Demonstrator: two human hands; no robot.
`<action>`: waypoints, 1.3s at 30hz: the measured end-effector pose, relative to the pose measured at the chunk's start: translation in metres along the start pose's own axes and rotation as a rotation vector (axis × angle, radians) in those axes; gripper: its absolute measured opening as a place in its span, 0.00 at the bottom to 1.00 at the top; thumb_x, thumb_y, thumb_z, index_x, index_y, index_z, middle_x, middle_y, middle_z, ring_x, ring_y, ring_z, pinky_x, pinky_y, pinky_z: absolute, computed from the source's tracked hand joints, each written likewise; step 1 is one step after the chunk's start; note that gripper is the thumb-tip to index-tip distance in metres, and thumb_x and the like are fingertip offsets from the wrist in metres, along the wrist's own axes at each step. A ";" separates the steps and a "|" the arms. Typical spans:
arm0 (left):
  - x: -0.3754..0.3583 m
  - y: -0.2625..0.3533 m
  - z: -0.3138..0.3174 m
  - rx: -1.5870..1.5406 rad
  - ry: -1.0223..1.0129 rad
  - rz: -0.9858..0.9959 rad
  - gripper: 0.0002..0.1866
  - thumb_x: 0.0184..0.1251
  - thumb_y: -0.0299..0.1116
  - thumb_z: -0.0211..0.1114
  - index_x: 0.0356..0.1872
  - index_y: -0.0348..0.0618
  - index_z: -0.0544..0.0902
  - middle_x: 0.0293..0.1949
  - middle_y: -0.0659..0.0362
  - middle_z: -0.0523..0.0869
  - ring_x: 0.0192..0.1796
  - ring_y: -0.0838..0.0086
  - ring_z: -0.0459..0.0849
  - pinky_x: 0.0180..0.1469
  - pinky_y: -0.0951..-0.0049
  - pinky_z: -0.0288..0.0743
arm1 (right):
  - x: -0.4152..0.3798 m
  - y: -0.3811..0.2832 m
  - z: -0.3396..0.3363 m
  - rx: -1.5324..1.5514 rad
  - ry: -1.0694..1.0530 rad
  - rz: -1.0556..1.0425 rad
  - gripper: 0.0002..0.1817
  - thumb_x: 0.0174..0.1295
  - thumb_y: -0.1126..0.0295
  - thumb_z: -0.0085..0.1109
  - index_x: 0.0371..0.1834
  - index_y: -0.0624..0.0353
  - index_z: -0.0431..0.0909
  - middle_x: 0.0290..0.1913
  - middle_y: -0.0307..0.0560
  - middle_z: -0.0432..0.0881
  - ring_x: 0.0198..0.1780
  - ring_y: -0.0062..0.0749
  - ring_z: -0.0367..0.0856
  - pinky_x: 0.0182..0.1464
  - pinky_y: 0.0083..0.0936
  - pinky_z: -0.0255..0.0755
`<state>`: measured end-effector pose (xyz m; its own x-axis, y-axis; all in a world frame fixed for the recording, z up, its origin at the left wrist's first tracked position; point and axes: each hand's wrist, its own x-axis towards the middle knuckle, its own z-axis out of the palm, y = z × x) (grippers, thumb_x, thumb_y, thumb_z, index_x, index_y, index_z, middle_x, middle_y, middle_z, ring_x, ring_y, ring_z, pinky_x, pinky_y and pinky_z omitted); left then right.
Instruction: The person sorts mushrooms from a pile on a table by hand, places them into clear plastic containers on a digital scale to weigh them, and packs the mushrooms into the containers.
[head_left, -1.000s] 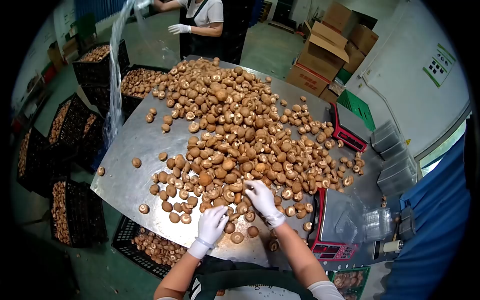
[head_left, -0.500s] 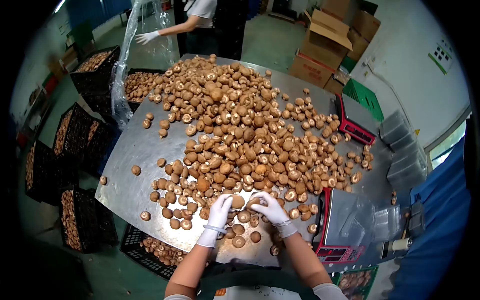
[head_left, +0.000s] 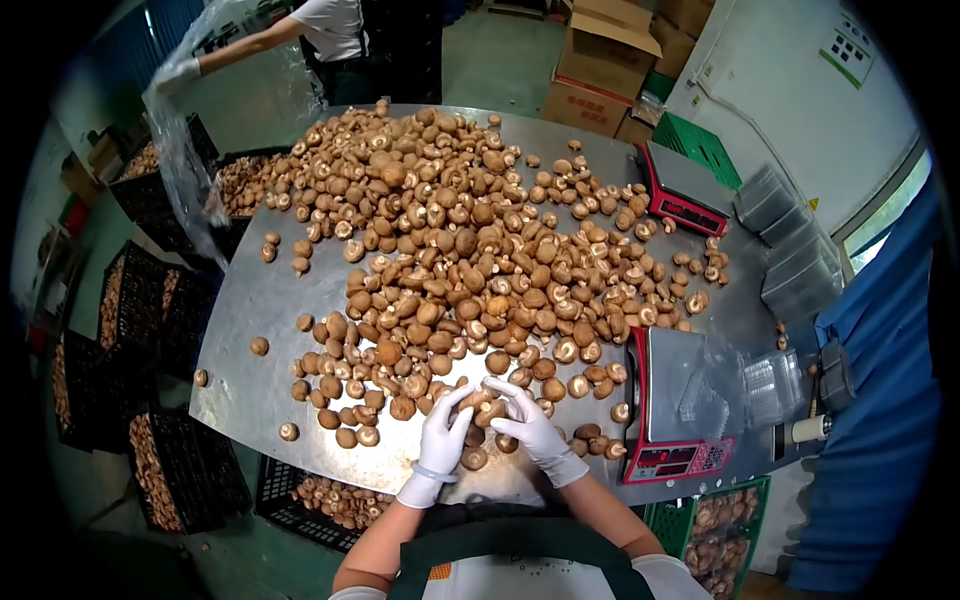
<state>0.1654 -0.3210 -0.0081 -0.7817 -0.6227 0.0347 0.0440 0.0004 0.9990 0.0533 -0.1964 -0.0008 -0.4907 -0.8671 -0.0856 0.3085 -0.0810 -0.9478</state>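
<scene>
A wide heap of brown shiitake mushrooms (head_left: 470, 250) covers the dull, scuffed sheet-metal worktop (head_left: 255, 300) from the upper middle of the frame down to its lower centre, smooth round caps mixed with pale gilled undersides and short stems. At the heap's near edge, both hands wear thin white gloves: the left hand (head_left: 443, 437) and the right hand (head_left: 528, 425) meet with fingers curled round a few mushrooms (head_left: 482, 399) cupped between them, with more loose ones lying just beside and below the fingers. Right of the hands, a red-framed digital scale (head_left: 675, 410) with a flat grey steel pan sits on the worktop edge, with clear plastic trays (head_left: 772, 385) beside it; a second red scale (head_left: 685, 190) stands at the upper right near stacked clear trays (head_left: 795, 270). Black slotted plastic crates (head_left: 150, 300) full of mushrooms line the left edge and sit below the worktop at lower left. At the upper left, another person's gloved hand (head_left: 178, 72) holds a crinkled clear plastic bag (head_left: 185, 170). Brown cardboard boxes (head_left: 600, 60) stand at the top, with a green crate (head_left: 705, 150) next to them.
</scene>
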 end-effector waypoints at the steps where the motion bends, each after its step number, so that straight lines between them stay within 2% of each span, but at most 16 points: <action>1: -0.006 0.000 -0.005 0.027 -0.032 0.043 0.19 0.61 0.17 0.60 0.55 0.37 0.74 0.57 0.50 0.76 0.60 0.64 0.77 0.62 0.69 0.70 | -0.005 -0.002 0.001 -0.002 -0.001 0.007 0.33 0.59 0.74 0.58 0.69 0.65 0.58 0.68 0.48 0.63 0.71 0.33 0.58 0.71 0.29 0.53; 3: -0.013 0.001 -0.009 0.135 0.040 0.279 0.18 0.58 0.17 0.62 0.50 0.38 0.73 0.59 0.48 0.74 0.62 0.61 0.74 0.62 0.67 0.71 | -0.013 -0.004 0.005 0.151 -0.006 0.113 0.36 0.61 0.70 0.57 0.72 0.65 0.54 0.70 0.50 0.61 0.73 0.35 0.55 0.72 0.30 0.51; 7: -0.034 0.013 -0.017 0.165 -0.022 0.285 0.18 0.53 0.20 0.68 0.44 0.42 0.73 0.62 0.44 0.72 0.64 0.55 0.73 0.64 0.63 0.68 | -0.019 0.001 0.017 0.407 -0.101 0.253 0.34 0.67 0.63 0.51 0.73 0.63 0.52 0.70 0.51 0.61 0.72 0.33 0.57 0.72 0.28 0.52; 8: -0.038 0.014 -0.019 0.210 -0.031 0.318 0.17 0.54 0.20 0.68 0.43 0.42 0.73 0.63 0.43 0.71 0.64 0.55 0.73 0.63 0.62 0.68 | -0.021 0.003 0.023 0.442 -0.110 0.235 0.29 0.71 0.61 0.46 0.71 0.64 0.56 0.67 0.52 0.65 0.67 0.34 0.66 0.66 0.30 0.64; 12: -0.051 0.014 -0.019 0.192 0.032 0.345 0.14 0.58 0.17 0.63 0.44 0.40 0.72 0.62 0.41 0.71 0.64 0.55 0.74 0.62 0.64 0.71 | -0.025 0.034 0.021 0.808 -0.117 0.514 0.23 0.74 0.59 0.41 0.66 0.60 0.61 0.61 0.48 0.70 0.54 0.35 0.79 0.48 0.36 0.82; 19: -0.049 0.010 -0.025 0.467 0.078 0.310 0.16 0.63 0.22 0.61 0.53 0.37 0.76 0.57 0.43 0.77 0.56 0.60 0.80 0.56 0.69 0.75 | -0.031 0.034 0.043 0.770 0.022 0.460 0.21 0.73 0.67 0.43 0.68 0.55 0.58 0.60 0.47 0.70 0.56 0.36 0.77 0.51 0.40 0.80; 21: -0.049 0.008 -0.036 0.488 -0.004 0.270 0.18 0.64 0.23 0.61 0.56 0.36 0.75 0.55 0.47 0.79 0.54 0.65 0.82 0.54 0.73 0.75 | -0.032 0.033 0.042 0.713 0.053 0.457 0.22 0.72 0.69 0.45 0.68 0.57 0.58 0.60 0.48 0.70 0.56 0.33 0.77 0.50 0.36 0.81; 23: -0.053 0.009 -0.044 0.012 -0.207 -0.214 0.19 0.65 0.22 0.60 0.57 0.35 0.74 0.54 0.51 0.81 0.53 0.70 0.81 0.55 0.74 0.75 | -0.038 0.028 0.038 0.521 -0.142 0.468 0.24 0.70 0.69 0.47 0.68 0.60 0.57 0.59 0.49 0.70 0.56 0.31 0.77 0.51 0.30 0.80; 25: -0.059 0.009 -0.052 0.102 -0.204 -0.157 0.17 0.66 0.21 0.59 0.56 0.35 0.75 0.49 0.55 0.82 0.49 0.75 0.81 0.53 0.76 0.75 | -0.048 0.018 0.035 0.456 -0.140 0.498 0.26 0.68 0.66 0.52 0.67 0.62 0.59 0.58 0.48 0.72 0.54 0.31 0.78 0.49 0.24 0.80; 27: -0.066 0.013 -0.062 -0.081 -0.144 -0.317 0.16 0.66 0.21 0.57 0.54 0.37 0.76 0.44 0.59 0.82 0.45 0.78 0.81 0.50 0.79 0.75 | -0.057 0.005 0.025 0.255 -0.146 0.568 0.25 0.68 0.66 0.51 0.66 0.62 0.61 0.57 0.47 0.73 0.52 0.30 0.79 0.46 0.23 0.80; 28: -0.070 0.015 -0.073 -0.065 -0.086 -0.284 0.15 0.66 0.21 0.55 0.53 0.39 0.77 0.40 0.62 0.81 0.42 0.81 0.79 0.47 0.81 0.74 | -0.060 -0.014 0.022 0.096 -0.066 0.284 0.18 0.69 0.66 0.49 0.58 0.63 0.71 0.53 0.46 0.77 0.48 0.28 0.80 0.43 0.22 0.79; 29: -0.071 0.029 -0.089 -0.046 -0.064 -0.395 0.15 0.66 0.22 0.55 0.53 0.39 0.76 0.39 0.62 0.81 0.41 0.82 0.78 0.47 0.81 0.74 | -0.068 -0.049 0.018 0.264 0.205 0.435 0.13 0.68 0.67 0.48 0.45 0.63 0.80 0.48 0.45 0.79 0.44 0.26 0.80 0.43 0.21 0.78; 32: -0.089 0.023 -0.151 0.103 -0.198 -0.345 0.13 0.66 0.26 0.59 0.51 0.37 0.79 0.45 0.58 0.84 0.47 0.77 0.80 0.52 0.76 0.74 | -0.086 -0.119 -0.026 -0.288 0.753 -0.062 0.16 0.64 0.70 0.54 0.55 0.58 0.72 0.44 0.43 0.79 0.28 0.17 0.77 0.24 0.10 0.69; 35: -0.097 0.032 -0.174 0.311 -0.297 -0.348 0.15 0.66 0.28 0.61 0.52 0.36 0.80 0.48 0.56 0.84 0.49 0.75 0.81 0.54 0.75 0.73 | -0.124 -0.128 -0.122 -0.691 1.119 -0.316 0.22 0.64 0.76 0.53 0.63 0.59 0.68 0.52 0.47 0.76 0.39 0.21 0.78 0.38 0.15 0.73; 36: -0.099 0.031 -0.175 0.439 -0.294 -0.320 0.16 0.65 0.29 0.61 0.53 0.36 0.79 0.49 0.56 0.84 0.50 0.74 0.81 0.53 0.76 0.73 | -0.137 -0.126 -0.155 -0.985 1.182 -0.293 0.22 0.63 0.77 0.55 0.62 0.59 0.70 0.52 0.47 0.75 0.40 0.20 0.76 0.41 0.16 0.72; 39: -0.094 0.007 -0.157 0.307 -0.033 -0.352 0.15 0.62 0.28 0.64 0.50 0.35 0.80 0.46 0.52 0.85 0.49 0.69 0.83 0.53 0.71 0.76 | -0.149 -0.121 -0.186 -1.109 1.249 -0.091 0.22 0.61 0.74 0.59 0.60 0.60 0.72 0.55 0.48 0.75 0.45 0.27 0.78 0.49 0.24 0.72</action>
<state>0.3374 -0.3855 -0.0089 -0.7358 -0.6011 -0.3119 -0.4097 0.0285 0.9118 -0.0626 0.0341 0.0690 -0.9455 0.0627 0.3195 -0.1745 0.7309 -0.6598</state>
